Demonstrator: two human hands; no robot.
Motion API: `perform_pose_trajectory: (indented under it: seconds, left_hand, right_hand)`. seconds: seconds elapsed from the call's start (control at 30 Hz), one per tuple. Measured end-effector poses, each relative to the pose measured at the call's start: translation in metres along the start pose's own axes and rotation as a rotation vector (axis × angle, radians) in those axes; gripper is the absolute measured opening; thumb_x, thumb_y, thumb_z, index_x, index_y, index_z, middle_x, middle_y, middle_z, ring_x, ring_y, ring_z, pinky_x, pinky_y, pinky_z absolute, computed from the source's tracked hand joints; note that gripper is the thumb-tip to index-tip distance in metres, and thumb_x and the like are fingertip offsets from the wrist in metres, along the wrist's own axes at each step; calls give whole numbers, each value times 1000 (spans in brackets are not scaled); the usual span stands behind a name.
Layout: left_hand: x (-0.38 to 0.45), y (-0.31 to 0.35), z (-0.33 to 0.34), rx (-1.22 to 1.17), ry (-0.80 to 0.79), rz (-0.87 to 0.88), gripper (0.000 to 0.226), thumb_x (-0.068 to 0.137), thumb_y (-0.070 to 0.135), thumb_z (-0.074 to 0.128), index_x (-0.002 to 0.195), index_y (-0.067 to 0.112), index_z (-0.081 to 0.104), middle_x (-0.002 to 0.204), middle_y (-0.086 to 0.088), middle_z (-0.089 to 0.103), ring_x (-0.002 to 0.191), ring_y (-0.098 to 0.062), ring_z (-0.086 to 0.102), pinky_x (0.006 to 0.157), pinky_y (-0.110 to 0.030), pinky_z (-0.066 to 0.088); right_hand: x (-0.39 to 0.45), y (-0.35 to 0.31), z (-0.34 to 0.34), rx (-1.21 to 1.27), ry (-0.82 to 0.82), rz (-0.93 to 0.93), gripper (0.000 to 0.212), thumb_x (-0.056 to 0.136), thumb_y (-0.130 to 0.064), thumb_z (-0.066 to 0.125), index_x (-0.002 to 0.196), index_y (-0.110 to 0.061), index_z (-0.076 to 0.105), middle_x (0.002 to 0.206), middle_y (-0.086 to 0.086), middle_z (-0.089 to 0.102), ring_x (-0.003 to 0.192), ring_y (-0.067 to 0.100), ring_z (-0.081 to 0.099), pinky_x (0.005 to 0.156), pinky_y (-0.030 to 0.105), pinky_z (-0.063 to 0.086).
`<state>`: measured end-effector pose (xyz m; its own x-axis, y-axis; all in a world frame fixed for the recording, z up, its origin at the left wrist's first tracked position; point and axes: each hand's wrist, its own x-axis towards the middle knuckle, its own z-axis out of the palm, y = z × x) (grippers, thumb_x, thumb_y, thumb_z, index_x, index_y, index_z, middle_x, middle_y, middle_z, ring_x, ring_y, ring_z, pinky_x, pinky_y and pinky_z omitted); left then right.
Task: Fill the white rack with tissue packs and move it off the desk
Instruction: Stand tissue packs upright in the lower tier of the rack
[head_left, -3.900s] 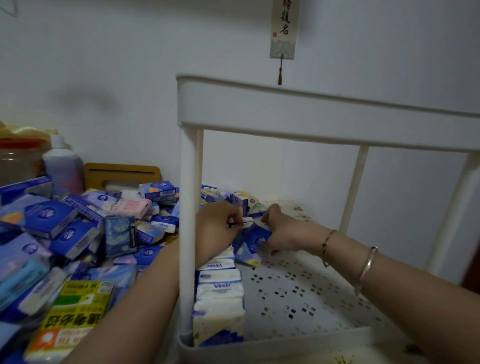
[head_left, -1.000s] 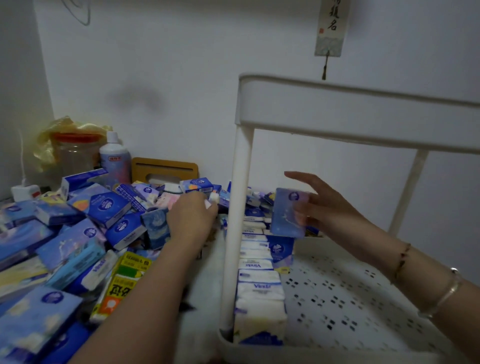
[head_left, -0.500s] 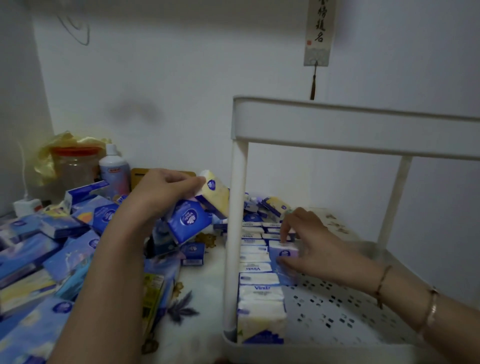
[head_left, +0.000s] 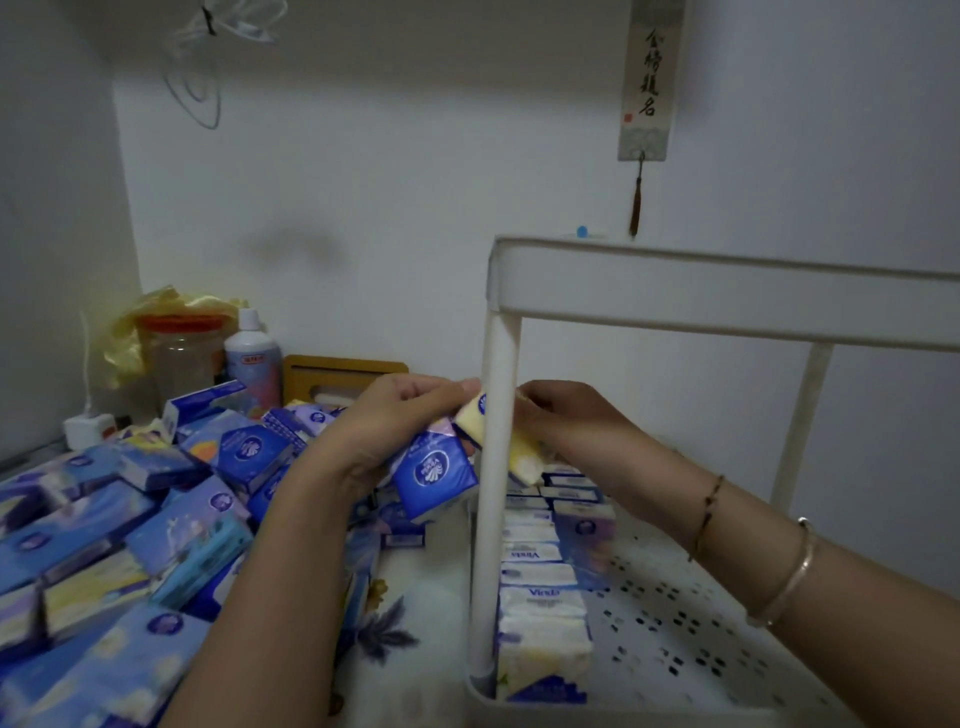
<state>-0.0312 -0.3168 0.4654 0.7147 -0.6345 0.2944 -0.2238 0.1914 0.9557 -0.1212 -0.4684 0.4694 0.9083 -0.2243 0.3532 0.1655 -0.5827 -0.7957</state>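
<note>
The white rack (head_left: 496, 467) stands on the desk at the right, its front left post between my hands. A row of tissue packs (head_left: 540, 587) lines the left side of its perforated lower shelf. My left hand (head_left: 384, 421) holds a blue tissue pack (head_left: 434, 475) and the near end of a yellow tissue pack (head_left: 470, 418) just left of the post. My right hand (head_left: 566, 415), inside the rack, grips the far end of that yellow pack. The post hides the pack's middle.
A heap of loose blue tissue packs (head_left: 130, 519) covers the desk at the left. Behind it stand a white bottle (head_left: 253, 358), a jar with a red lid (head_left: 179, 353) and a wooden box (head_left: 332, 371). A wall scroll (head_left: 647, 78) hangs above the rack.
My right hand left the pack it set in the row and rose to the post. My left hand carried the yellow and blue packs right, and both hands now hold the yellow one.
</note>
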Motion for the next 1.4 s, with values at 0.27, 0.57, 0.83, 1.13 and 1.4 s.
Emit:
perform_pose_trajectory:
  seconds: [0.27,0.57,0.83,1.13,1.4]
  left_hand:
    - [18,-9,37,-117,213,160,30,92,29,61,74,5,61,68,-13,63,66,-25,57,60,-29,48]
    - [18,-15,62,-27,284,350,13,95,9,51,101,1,59,71,-1,54,50,1,56,43,-8,41]
    - [26,-21,64,-166,347,200,64,68,62,63,97,6,51,87,-17,59,77,-25,59,71,-42,48]
    - [35,-37,65,328,59,311,31,98,18,47,68,12,47,69,4,54,69,-10,51,70,-29,42]
    - [30,-40,50,611,-252,224,19,91,11,59,88,28,65,87,23,65,85,7,61,82,-12,45]
  right_hand:
    - [-14,8,-17,178,225,182,30,93,-34,57,104,-6,58,95,13,64,67,19,61,53,34,58]
    - [-22,7,-10,543,-19,282,41,96,-44,46,109,-10,64,95,12,70,85,23,70,75,43,59]
    - [-24,18,2,525,112,118,35,86,-15,68,118,-7,55,113,12,67,98,24,69,86,39,57]
    - [-21,20,-24,502,349,44,22,88,-23,64,105,-11,59,97,8,72,84,18,72,78,34,59]
    - [-58,48,-52,179,53,205,24,85,-8,65,104,-11,51,94,8,72,84,17,69,72,27,55]
